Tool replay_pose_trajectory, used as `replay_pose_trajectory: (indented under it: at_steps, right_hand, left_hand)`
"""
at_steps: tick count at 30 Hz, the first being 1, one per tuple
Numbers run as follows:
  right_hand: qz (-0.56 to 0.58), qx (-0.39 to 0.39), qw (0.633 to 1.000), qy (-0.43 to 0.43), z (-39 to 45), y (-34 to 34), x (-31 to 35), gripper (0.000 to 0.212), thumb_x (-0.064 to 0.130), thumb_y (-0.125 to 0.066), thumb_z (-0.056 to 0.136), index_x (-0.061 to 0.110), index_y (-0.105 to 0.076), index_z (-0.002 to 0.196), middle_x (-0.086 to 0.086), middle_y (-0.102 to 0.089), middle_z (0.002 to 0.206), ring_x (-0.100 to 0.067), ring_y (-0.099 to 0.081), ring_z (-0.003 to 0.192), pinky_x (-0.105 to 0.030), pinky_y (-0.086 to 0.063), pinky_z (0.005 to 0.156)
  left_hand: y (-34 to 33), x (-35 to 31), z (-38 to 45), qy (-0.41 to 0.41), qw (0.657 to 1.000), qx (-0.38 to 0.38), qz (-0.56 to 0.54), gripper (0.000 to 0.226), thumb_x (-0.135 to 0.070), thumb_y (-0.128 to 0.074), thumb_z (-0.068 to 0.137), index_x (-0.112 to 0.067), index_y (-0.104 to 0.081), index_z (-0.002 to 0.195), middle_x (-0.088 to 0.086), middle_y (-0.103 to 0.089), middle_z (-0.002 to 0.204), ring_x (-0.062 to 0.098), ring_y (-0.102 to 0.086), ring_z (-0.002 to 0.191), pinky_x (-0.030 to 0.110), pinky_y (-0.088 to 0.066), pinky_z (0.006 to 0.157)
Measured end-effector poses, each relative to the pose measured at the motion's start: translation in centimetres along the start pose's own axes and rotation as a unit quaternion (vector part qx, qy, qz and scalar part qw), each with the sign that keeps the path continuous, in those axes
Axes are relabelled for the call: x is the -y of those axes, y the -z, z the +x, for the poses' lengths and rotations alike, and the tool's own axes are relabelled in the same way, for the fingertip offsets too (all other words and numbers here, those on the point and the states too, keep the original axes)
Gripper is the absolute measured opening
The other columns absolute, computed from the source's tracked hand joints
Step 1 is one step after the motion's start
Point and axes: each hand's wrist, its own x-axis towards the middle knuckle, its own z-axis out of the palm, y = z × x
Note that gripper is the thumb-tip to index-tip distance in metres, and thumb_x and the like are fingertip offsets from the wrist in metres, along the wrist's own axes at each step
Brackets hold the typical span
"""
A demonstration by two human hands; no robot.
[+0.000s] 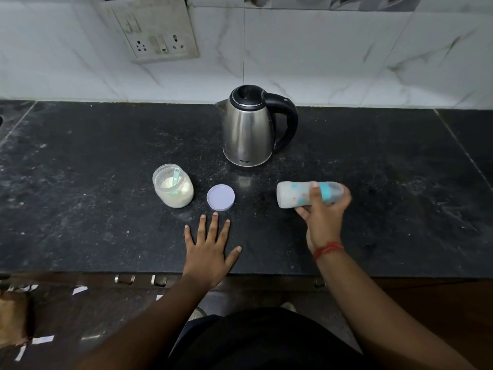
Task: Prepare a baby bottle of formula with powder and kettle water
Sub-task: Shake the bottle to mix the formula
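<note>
My right hand (324, 212) grips a baby bottle (292, 194) that lies sideways above the black counter (106, 156), its base pointing left and its teal collar and cap to the right, blurred. The bottle looks milky inside. My left hand (209, 249) rests flat on the counter with fingers spread, holding nothing. An open clear jar of white powder (174, 189) with a teal scoop (176, 176) in it stands left of centre. Its lilac lid (221, 196) lies flat just beyond my left fingertips. A steel kettle (249, 129) with a black handle on its right stands behind, lid down.
A white marble-tiled wall (346, 49) with a socket plate (157, 33) rises behind the counter. The counter's front edge runs just below my left palm, with drawer handles (141, 279) beneath it. A sink edge shows at the far left.
</note>
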Motion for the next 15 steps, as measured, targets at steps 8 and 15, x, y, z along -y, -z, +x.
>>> replay_pose_trajectory:
  at_steps: [8, 15]
  right_hand:
    - [0.011, 0.011, 1.0, -0.005, 0.4, 0.0, 1.4, 0.053, 0.021, -0.068, 0.097, 0.027, -0.037, 0.139, -0.004, -0.057, 0.129, -0.021, -0.07, 0.11, -0.044, -0.064, 0.075]
    - [0.037, -0.002, 0.999, -0.013, 0.2, 0.5, 1.5, 0.05, 0.023, -0.069, 0.096, 0.032, -0.038, 0.135, -0.004, -0.058, 0.13, -0.024, -0.069, 0.113, -0.042, -0.063, 0.074]
  left_hand:
    - [0.0, 0.0, 0.0, 0.004, 1.0, -0.001, 0.0, 0.082, -0.077, -0.007, 0.098, -0.029, -0.022, 0.163, 0.008, -0.018, 0.172, 0.036, -0.009, 0.159, 0.071, -0.007, 0.121]
    - [0.2, -0.1, -0.1, 0.003, 1.0, -0.004, -0.003, 0.082, -0.076, -0.01, 0.098, -0.029, -0.023, 0.163, 0.008, -0.019, 0.172, 0.037, -0.01, 0.159, 0.071, -0.007, 0.121]
